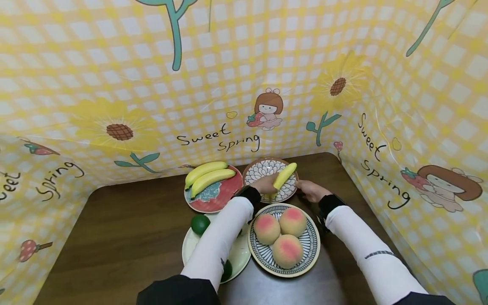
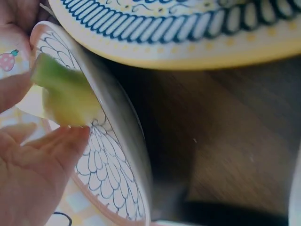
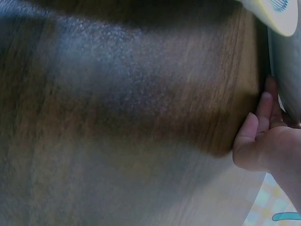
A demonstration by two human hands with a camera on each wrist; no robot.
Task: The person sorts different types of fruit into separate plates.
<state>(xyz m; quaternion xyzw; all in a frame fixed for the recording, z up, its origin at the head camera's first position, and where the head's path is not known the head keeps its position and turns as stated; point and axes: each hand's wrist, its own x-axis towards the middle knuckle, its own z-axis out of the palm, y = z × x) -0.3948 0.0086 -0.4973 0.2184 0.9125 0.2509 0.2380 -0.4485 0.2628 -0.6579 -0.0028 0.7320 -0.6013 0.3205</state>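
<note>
My left hand (image 1: 264, 184) grips a yellow banana (image 1: 285, 175) by its lower end, just over the white scallop-patterned plate (image 1: 263, 168) at the back of the table. In the left wrist view the banana's greenish end (image 2: 63, 94) sits between my fingers (image 2: 37, 165) above that plate's (image 2: 113, 179) rim. My right hand (image 1: 309, 190) rests at the plate's right edge. The right wrist view shows its fingers (image 3: 263, 122) lying straight along the plate's rim (image 3: 288, 89).
A red plate (image 1: 225, 195) with two bananas (image 1: 207, 177) stands to the left. Nearer me are a blue-striped plate (image 1: 310, 248) holding three peaches (image 1: 280, 235) and a pale plate (image 1: 240, 254) with a green lime (image 1: 200, 223). Yellow checked walls enclose the brown table (image 1: 126, 237).
</note>
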